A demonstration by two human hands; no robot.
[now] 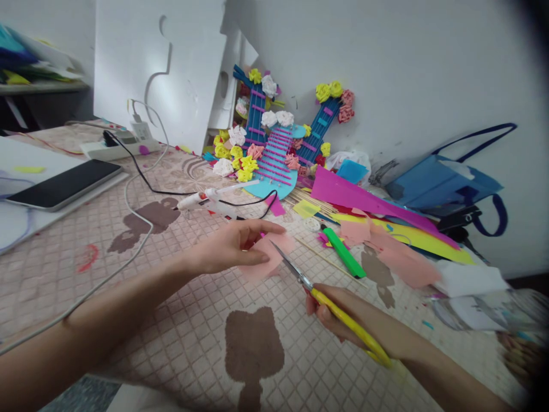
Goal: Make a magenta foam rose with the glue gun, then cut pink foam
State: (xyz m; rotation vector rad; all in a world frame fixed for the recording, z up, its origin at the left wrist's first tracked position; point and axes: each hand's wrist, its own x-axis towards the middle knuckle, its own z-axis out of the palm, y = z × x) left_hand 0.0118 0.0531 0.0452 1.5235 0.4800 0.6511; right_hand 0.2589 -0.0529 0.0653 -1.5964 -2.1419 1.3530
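My left hand (235,246) pinches a piece of pink paper (261,269) between thumb and fingers above the patterned tablecloth (193,343). In my right hand (328,312) is a pair of scissors (343,323) with yellow handles. Its blades point up and left, and their tips lie at the pink paper; whether they touch it I cannot tell. Just beyond my left hand lies a white glue gun (203,200) with a glue stick in its back. A green box cutter (343,252) rests to the right of the paper.
Paper-flower craft pieces (277,151) lean against the wall. Sheets of coloured paper (369,200) and thin sticks lie at the right, near a blue bag (446,183). At the left are a phone (64,183), a power strip (120,147) and a white cable (141,214).
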